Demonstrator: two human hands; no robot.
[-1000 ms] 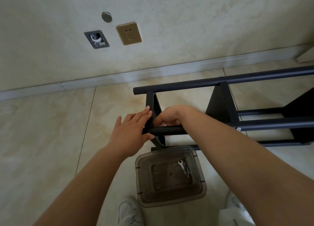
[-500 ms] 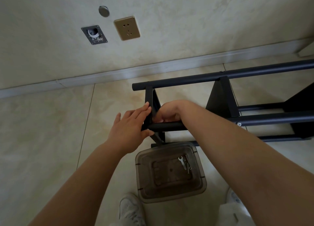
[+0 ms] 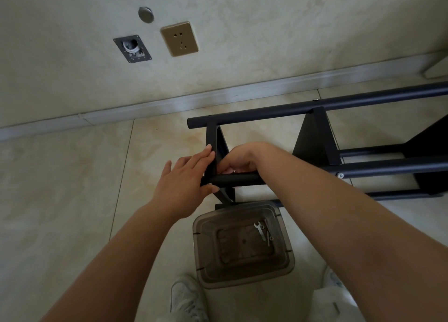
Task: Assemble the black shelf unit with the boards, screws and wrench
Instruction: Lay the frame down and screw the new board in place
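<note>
left hand [image 3: 184, 183] flat, right hand [image 3: 244, 158] curled

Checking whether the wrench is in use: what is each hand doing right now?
Left hand: open, straight fingers pressing the black board at the tube's end.
Right hand: fingers curled behind the tube; what it holds cannot be told.

No legible text, label, brand, number or sign on any surface in view. Wall socket plate [image 3: 179, 39]: slots only, no marking readable. Grey wall bracket [image 3: 132, 49]: no marking readable. Black shelf unit [image 3: 315, 137], wrench [image 3: 260, 229] and clear plastic bin [image 3: 242, 275]: no lettering discernible. Shoes [image 3: 186, 297]: no logo discernible.
</note>
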